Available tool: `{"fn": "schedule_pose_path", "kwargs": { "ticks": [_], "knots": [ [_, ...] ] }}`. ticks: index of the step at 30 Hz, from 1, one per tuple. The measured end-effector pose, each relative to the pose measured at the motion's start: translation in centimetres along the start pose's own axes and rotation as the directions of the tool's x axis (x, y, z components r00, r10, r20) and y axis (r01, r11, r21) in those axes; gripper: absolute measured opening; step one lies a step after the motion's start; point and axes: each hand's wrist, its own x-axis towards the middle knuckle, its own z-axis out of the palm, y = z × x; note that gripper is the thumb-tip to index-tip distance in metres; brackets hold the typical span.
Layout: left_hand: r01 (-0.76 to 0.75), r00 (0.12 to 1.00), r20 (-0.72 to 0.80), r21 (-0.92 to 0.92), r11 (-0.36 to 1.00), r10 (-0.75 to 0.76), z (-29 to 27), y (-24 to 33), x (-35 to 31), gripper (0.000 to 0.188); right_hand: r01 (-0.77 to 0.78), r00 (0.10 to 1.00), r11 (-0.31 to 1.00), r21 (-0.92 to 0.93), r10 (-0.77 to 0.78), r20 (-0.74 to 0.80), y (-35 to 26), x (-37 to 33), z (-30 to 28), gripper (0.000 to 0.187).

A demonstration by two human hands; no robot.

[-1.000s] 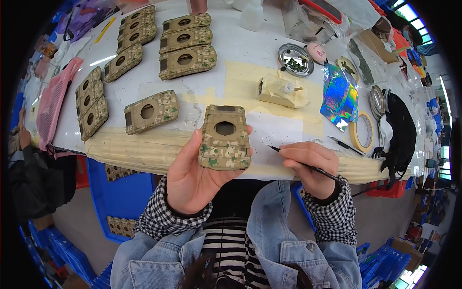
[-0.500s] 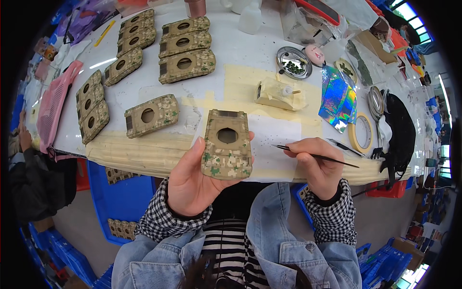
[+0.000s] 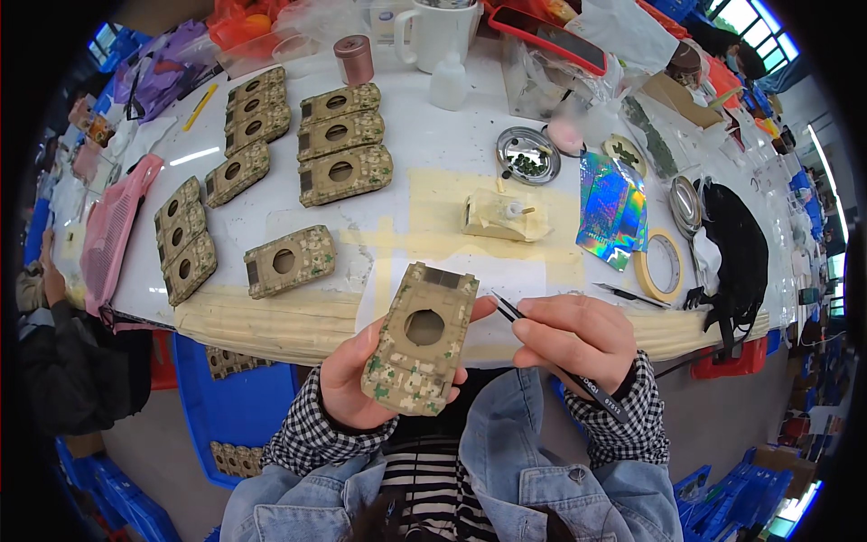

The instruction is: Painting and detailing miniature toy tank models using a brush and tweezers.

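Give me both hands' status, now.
Left hand: closed around a camouflage model vehicle hull.
Right hand: closed, holding black tweezers.

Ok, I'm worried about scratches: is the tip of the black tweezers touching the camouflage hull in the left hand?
Apart. The head view shows a small pale gap between the tip of the black tweezers and the camouflage hull.

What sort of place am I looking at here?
Probably a model-making workshop: matching camouflage tank hulls lie in rows on the worktable, more lie in a blue tray below, and the right hand holds fine-tipped tweezers.
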Motion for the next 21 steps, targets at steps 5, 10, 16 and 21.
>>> {"fn": "schedule_pose_path", "kwargs": {
  "ticks": [5, 10, 16, 21],
  "knots": [
    [0.002, 0.999, 0.038, -0.019, 1.0, -0.002, -0.5, 0.1, -0.1, 0.083, -0.025, 1.0, 0.999, 0.035, 0.025, -0.006, -0.2, 0.2, -0.3, 0.031],
    [0.04, 0.999, 0.002, 0.012, 0.999, -0.04, -0.8, 0.2, -0.7, 0.086, -0.125, 0.992, 0.975, 0.183, 0.128, -0.006, -0.6, 0.6, -0.6, 0.031],
    [0.115, 0.992, -0.061, 0.146, 0.983, -0.107, -0.1, 0.6, -0.7, 0.092, -0.239, 0.967, 0.919, 0.313, 0.254, -0.007, -1.0, 0.7, -0.6, 0.031],
    [0.132, 0.99, -0.069, 0.133, 0.982, -0.124, -0.4, 0.6, -1.2, 0.091, -0.264, 0.96, 0.904, 0.336, 0.279, 0.005, -1.5, 1.2, -0.8, 0.029]
  ]
}}
